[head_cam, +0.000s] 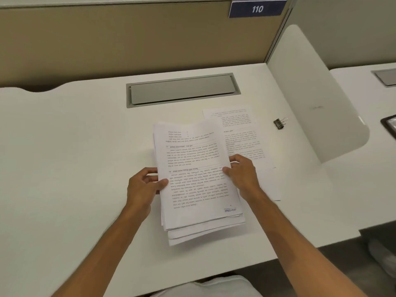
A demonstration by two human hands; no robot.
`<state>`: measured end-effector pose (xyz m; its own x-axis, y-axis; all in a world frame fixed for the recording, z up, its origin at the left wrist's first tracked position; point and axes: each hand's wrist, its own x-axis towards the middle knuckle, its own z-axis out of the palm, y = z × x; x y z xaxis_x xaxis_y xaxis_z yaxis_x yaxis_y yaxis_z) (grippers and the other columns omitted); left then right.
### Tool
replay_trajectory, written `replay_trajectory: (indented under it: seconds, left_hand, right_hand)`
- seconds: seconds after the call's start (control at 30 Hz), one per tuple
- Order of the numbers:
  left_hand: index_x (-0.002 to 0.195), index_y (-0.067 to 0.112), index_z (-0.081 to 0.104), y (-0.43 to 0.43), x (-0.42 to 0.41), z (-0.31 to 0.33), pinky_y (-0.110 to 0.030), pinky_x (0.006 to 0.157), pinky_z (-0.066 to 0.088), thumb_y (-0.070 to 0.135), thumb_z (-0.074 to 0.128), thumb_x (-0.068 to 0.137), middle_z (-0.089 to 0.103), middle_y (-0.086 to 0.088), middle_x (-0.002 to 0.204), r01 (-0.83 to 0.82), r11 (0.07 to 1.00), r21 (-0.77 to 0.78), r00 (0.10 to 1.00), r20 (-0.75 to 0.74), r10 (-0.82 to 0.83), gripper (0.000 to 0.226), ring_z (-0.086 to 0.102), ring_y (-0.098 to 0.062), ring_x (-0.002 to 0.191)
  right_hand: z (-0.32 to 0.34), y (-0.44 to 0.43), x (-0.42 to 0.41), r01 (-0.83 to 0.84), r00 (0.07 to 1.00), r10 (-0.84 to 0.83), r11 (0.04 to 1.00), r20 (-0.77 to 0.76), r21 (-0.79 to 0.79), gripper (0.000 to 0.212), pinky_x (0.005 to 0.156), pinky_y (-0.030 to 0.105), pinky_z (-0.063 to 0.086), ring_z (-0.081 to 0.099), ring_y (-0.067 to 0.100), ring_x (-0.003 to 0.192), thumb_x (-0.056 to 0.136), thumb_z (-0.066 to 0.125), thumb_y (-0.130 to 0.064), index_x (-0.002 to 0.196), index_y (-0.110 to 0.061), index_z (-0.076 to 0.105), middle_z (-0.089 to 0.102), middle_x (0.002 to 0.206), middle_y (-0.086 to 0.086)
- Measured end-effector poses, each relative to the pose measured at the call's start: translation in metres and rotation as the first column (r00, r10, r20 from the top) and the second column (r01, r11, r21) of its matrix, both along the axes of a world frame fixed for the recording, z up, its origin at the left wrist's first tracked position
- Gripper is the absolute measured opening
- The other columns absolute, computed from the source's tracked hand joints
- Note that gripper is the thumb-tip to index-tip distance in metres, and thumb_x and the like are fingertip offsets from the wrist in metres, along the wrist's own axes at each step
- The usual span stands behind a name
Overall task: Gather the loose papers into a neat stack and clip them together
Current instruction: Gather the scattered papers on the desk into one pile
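Nearest the worktop's (64, 168) front edge, the lower ends of the stack of papers (197, 181) fan out unevenly, several sheet corners stepped one below another and just short of that edge. The stack's long axis runs from the front edge toward the back of the worktop, leaning slightly left at the far end; the printed text reads upright from the person's side, with a "SPEED POST" mark at its near right corner.

The left hand (143, 187) pinches the stack's left long edge about midway, thumb on the top sheet and fingers curled beneath. The right hand (242, 174) grips the right long edge opposite, thumb pressed on the printed face and fingers wrapped behind. Whether the stack rests on the worktop or is raised a little off it cannot be told.

Beyond the right hand, one loose sheet (240, 133) lies flat on the worktop, partly under the stack's right side, its long axis also front to back and tilted the same way.

Farther right, toward the worktop's right edge, a black binder clip (279, 123) lies apart from the papers, its wire handles pointing right.

Near the back edge sits a closed grey cable hatch (182, 90), its length running left to right.
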<state>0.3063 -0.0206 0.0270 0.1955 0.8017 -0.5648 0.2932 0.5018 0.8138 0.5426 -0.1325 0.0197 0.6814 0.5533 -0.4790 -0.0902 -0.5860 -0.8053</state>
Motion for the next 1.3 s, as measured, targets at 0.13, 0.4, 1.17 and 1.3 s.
replay_trajectory:
  seconds: [0.13,0.4,1.17,1.3]
  left_hand:
    - [0.104,0.014,0.069,0.005,0.058,0.001,-0.043,0.082,0.061,-0.002,0.081,0.077,0.078,-0.005,0.097,0.035,0.999,0.017,0.999,0.011,-0.035,0.033,0.076,-0.025,0.089]
    - [0.094,0.006,0.075,0.013,0.179,-0.019,-0.033,0.081,0.062,0.000,0.087,0.071,0.078,-0.005,0.087,0.023,1.000,0.016,0.998,-0.063,-0.022,0.026,0.076,-0.019,0.082]
    - [0.121,0.013,0.044,0.007,0.238,-0.041,-0.025,0.058,0.046,-0.001,0.070,0.085,0.056,-0.009,0.114,0.050,0.998,-0.041,0.969,-0.239,-0.059,0.047,0.057,-0.016,0.080]
    - [0.116,0.010,0.061,0.004,0.233,-0.044,-0.025,0.066,0.052,-0.002,0.061,0.089,0.068,-0.009,0.118,0.157,0.986,-0.052,0.960,-0.227,-0.165,0.029,0.063,-0.017,0.085]
  right_hand:
    - [0.000,0.000,0.060,0.056,0.997,-0.057,0.998,-0.047,-0.014,0.014,0.085,0.042,0.062,0.075,0.025,0.088,0.085,0.073,0.000,0.089,-0.013,0.074,0.078,0.097,0.005]
    - [-0.017,0.005,0.159,0.081,0.982,-0.049,0.981,0.182,-0.176,0.019,0.066,0.032,0.050,0.056,0.021,0.068,0.080,0.073,-0.004,0.070,-0.009,0.058,0.060,0.074,0.004]
    - [-0.042,0.014,0.194,0.100,0.992,-0.068,0.933,0.103,-0.347,0.036,0.073,0.029,0.045,0.056,0.028,0.088,0.089,0.066,-0.009,0.122,0.003,0.057,0.064,0.122,0.018]
    - [-0.040,0.012,0.193,0.107,0.991,-0.074,0.932,0.107,-0.346,0.028,0.072,0.029,0.044,0.055,0.028,0.087,0.090,0.066,-0.007,0.115,0.002,0.059,0.065,0.119,0.018]
